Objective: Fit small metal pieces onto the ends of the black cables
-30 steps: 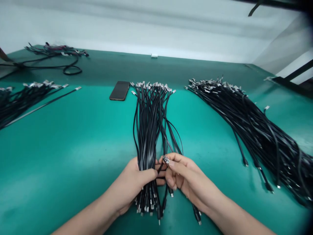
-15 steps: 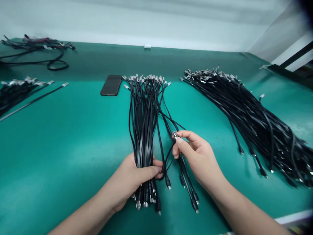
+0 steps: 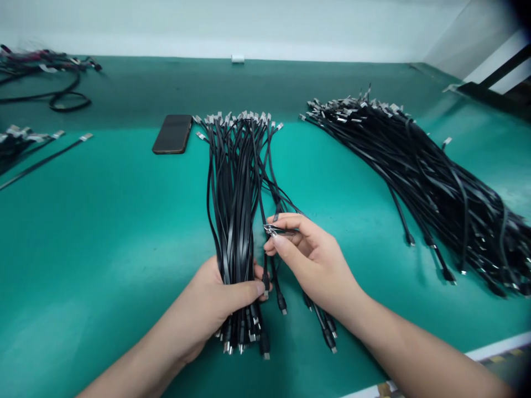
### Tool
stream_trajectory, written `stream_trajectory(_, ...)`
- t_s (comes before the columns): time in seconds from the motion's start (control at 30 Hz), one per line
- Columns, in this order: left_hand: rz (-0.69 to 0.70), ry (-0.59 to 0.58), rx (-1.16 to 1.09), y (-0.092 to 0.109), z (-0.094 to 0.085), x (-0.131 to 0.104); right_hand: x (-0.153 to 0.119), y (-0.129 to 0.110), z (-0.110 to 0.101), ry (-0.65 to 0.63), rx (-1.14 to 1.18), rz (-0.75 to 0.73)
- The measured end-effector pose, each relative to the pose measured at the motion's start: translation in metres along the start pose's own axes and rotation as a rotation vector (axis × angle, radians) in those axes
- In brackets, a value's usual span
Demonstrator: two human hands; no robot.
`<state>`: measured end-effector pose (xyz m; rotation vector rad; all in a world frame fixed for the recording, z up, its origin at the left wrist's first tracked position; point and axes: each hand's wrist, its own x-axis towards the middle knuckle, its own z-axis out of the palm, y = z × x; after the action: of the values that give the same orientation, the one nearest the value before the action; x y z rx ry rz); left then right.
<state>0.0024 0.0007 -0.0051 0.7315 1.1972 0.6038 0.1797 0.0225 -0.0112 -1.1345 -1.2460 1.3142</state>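
Observation:
My left hand (image 3: 218,296) is wrapped round the lower part of a bundle of flat black USB cables (image 3: 235,204), its thumb lying across the front. At the thumb tip sits the small connector (image 3: 266,283) of a single cable. Just right of the bundle, my right hand (image 3: 317,262) pinches a shiny nail clipper (image 3: 274,229), its jaws pointing left beside that single cable. A few loose cables pass under the right hand, and their connector ends (image 3: 331,341) stick out below it. The silver USB plugs (image 3: 236,118) fan out at the bundle's far end.
A phone (image 3: 173,134) lies left of the bundle's far end. A large cable pile (image 3: 415,166) covers the right side of the green mat (image 3: 124,232). More cables (image 3: 45,157) lie at the left edge, with a tangle of wires (image 3: 50,63) behind them.
My right hand has moved left with the nail clipper, whose jaws now sit against or close to a single cable. That cable now hangs straighter beside my left thumb. The view has shifted slightly.

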Motion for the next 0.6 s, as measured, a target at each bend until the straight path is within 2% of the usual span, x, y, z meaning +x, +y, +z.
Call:
stream_trajectory(0.13, 0.016, -0.001, -0.040, -0.0025, 0.0003, 0.0006, -0.0057, -0.0043, -0.0059, 0.007, -0.088, 0.025)
stream_trajectory(0.2, 0.015, -0.015, -0.044, -0.0031, 0.0003, 0.0010, -0.0080, -0.0073, -0.0084, -0.031, -0.101, 0.072)
stream_trajectory(0.37, 0.062, -0.095, -0.074, -0.0014, 0.0003, 0.0029, -0.0089, -0.0078, -0.0064, -0.228, 0.236, 0.286)
stream_trajectory(0.47, 0.073, -0.153, -0.141, 0.0005, 0.0007, 0.0029, -0.0090, -0.0071, -0.0047, -0.232, 0.361, 0.369)
stream_trajectory(0.6, 0.035, -0.141, -0.150, -0.0005, -0.0002, 0.0012, -0.0084, -0.0078, -0.0056, -0.193, 0.381, 0.361)
